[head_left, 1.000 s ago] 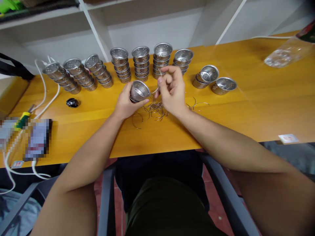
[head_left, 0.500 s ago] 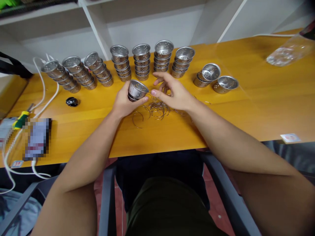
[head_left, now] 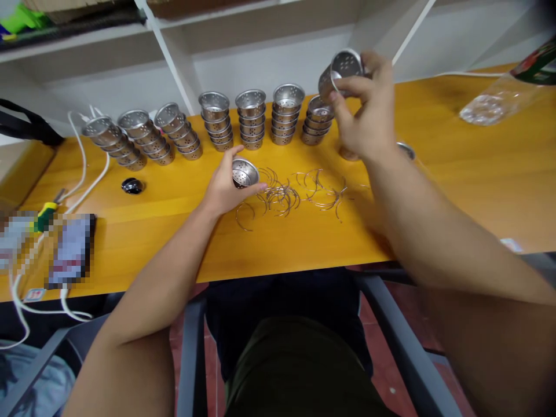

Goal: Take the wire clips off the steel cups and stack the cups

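My left hand [head_left: 229, 180] is closed around a small perforated metal cup [head_left: 245, 172], its mouth facing up, low over the table. My right hand [head_left: 365, 107] is raised and grips another perforated metal cup [head_left: 341, 72], which is tilted. That cup is in front of and above the rightmost stack of cups [head_left: 317, 124], partly covering it; whether they touch I cannot tell. Between my hands lies a loose tangle of thin curved wires [head_left: 282, 197], with more curved wires [head_left: 324, 191] to its right.
Several stacks of similar cups [head_left: 251, 119] line the back of the table [head_left: 278, 249]. Another cup [head_left: 406, 152] shows behind my right wrist. At left are a black round object [head_left: 132, 185], a screwdriver [head_left: 46, 217], white cables [head_left: 76, 142] and a phone-like object [head_left: 72, 252]. A plastic bottle [head_left: 489, 107] lies at right.
My right hand has moved up and to the right from beside the left hand, and now has a cup in it. Less of the metal in my left hand shows than before.
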A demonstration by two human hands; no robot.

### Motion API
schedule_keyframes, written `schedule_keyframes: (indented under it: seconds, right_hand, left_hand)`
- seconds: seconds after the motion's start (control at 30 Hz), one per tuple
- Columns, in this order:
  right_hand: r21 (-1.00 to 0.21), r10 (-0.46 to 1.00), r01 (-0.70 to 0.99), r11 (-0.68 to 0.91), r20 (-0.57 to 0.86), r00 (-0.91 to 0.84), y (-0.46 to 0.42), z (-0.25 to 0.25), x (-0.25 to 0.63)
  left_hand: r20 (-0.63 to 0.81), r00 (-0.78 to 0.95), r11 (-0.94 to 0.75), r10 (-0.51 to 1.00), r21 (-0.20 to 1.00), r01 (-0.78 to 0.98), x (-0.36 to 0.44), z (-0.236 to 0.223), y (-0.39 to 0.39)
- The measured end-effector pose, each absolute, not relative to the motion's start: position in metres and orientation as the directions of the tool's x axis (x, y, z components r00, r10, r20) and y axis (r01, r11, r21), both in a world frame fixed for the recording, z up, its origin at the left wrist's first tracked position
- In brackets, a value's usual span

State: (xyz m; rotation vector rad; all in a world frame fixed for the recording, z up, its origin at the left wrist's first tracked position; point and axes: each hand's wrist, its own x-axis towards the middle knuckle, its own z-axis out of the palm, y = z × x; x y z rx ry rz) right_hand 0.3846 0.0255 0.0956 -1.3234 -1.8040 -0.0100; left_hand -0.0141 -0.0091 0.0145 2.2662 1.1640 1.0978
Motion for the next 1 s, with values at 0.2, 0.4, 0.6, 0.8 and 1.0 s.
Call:
schedule_keyframes:
  seconds: [0.2,0.4,0.6,0.8,1.0]
  right_hand:
    - [-0.390,0.868,0.862,0.324,0.485,-0.107,0.056,0.102,0.395]
    - [-0.380,0.915,0.892,0.245,0.396,-0.083,0.051,0.102,0.382]
    - [-0.348,0.941,0.927,0.140,0.337,-0.015,0.033,0.110,0.362]
    - [-0.367,0.932,0.925,0.095,0.360,0.048,0.031,0.112,0.360]
    - [-0.280,0.953,0.953,0.115,0.303,-0.026,0.035,0.126,0.361]
  left_hand:
    - [0.443,0.321,-0.546,0.837,0.650,0.529,-0.012,0.021,-0.015]
    - [0.466,0.290,-0.547,0.836,0.659,0.517,-0.014,0.019,-0.014]
    - [0.453,0.312,-0.549,0.836,0.663,0.509,-0.013,0.021,-0.016]
    - [0.460,0.311,-0.555,0.832,0.669,0.494,-0.013,0.017,-0.015]
    - [0.454,0.304,-0.546,0.837,0.670,0.503,-0.013,0.016,-0.013]
